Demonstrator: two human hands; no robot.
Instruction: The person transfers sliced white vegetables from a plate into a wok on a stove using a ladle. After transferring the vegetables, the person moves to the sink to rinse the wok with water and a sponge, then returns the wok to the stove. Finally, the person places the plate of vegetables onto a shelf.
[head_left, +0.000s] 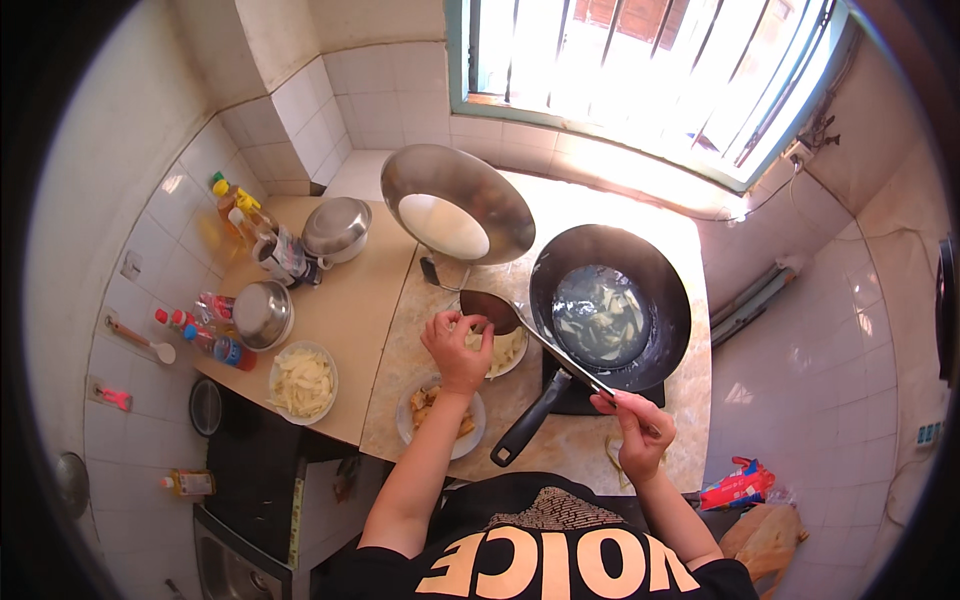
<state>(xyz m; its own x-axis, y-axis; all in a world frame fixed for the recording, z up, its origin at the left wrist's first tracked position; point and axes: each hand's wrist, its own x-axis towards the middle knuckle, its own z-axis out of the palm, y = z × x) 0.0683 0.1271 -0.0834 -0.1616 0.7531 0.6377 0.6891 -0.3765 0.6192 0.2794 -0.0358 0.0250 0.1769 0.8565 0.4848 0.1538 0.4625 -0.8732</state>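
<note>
My right hand (634, 436) grips the metal handle of a turning spatula (555, 349). The dark spatula blade lies to the left, above a bowl of pale sliced vegetable (506, 356). At the blade's lower edge are the bent fingers of my left hand (457, 356); whether they pinch anything is hidden. Below the spatula handle stands a dark frying pan (671, 289), its black handle (532, 420) towards me. Pale slices (604, 319) lie in clear liquid in it. Under my left wrist, a white plate (405, 431) holds browned pieces.
A large pan lid (465, 169) stands upright behind my left hand. Further left are a bowl of pale strips (304, 382), two steel-topped bowls (337, 225) (262, 311) and several bottles (225, 349). A black cooker (652, 397) sits beneath the pan. A barred window (600, 67) is behind.
</note>
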